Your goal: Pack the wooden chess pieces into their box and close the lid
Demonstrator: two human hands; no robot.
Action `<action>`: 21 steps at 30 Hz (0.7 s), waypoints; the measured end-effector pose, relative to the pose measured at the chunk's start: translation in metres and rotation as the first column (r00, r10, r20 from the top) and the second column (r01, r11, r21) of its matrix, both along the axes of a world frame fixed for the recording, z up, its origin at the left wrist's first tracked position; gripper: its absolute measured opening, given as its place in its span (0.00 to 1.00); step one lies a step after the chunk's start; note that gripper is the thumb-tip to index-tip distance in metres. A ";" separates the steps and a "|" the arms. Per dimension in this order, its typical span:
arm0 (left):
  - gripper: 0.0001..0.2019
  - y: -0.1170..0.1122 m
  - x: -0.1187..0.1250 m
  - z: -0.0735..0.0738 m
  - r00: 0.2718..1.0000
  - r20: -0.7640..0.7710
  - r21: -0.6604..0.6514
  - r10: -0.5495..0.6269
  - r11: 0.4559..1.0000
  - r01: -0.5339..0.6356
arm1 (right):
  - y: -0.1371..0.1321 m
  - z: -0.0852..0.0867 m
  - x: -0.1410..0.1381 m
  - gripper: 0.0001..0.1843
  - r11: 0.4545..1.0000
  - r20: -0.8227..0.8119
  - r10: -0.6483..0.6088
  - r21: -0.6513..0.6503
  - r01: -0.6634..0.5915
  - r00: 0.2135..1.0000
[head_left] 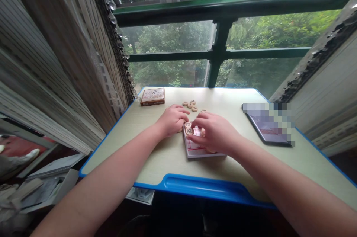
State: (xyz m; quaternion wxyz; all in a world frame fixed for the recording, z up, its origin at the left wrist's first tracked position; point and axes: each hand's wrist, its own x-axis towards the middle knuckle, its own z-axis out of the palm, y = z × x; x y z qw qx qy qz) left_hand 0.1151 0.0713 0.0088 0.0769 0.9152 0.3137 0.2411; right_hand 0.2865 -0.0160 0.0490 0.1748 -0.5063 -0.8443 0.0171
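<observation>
Several round wooden xiangqi pieces (190,105) with dark characters lie on the table beyond my hands. My left hand (173,121) rests palm down at the left side of a shallow white-edged box (195,153), its fingers bent and slightly apart. Part of another piece (180,130) shows under that hand; whether the fingers grip it is hidden. Over the box, my right hand (216,131) has its thumb and forefinger around a xiangqi piece (189,131). A further piece (187,124) sits just behind it. Red grid lines show on the box's pale surface, and the right palm covers much of it.
A small brown printed box (152,96) stands at the table's back left. A dark tablet or phone (263,127), partly blurred out, lies at the right. The pale table (145,151) has a blue rim with a blue tray groove (203,185) in front. Curtains hang on both sides.
</observation>
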 end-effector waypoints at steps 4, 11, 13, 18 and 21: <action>0.15 0.000 0.001 0.001 1.000 0.025 0.020 -0.006 1.000 0.006 | -0.002 -0.006 -0.008 0.15 1.000 0.162 -0.016 0.027 0.012 0.987; 0.14 0.001 0.000 0.001 0.998 0.045 0.059 -0.032 0.998 0.029 | 0.007 -0.010 0.000 0.20 0.999 0.196 -0.033 -0.004 0.035 0.980; 0.15 0.001 0.000 0.001 0.998 0.052 0.062 -0.036 0.998 0.033 | 0.007 -0.010 0.000 0.20 0.999 0.196 -0.031 -0.006 0.033 0.980; 0.14 0.000 0.001 0.002 0.998 0.040 0.076 -0.043 0.996 0.040 | 0.006 -0.010 -0.003 0.17 1.000 0.205 -0.027 0.002 0.027 0.978; 0.14 -0.001 0.002 0.002 0.999 0.036 0.076 -0.036 0.997 0.033 | 0.005 -0.010 -0.004 0.15 1.000 0.205 -0.027 -0.003 0.028 0.978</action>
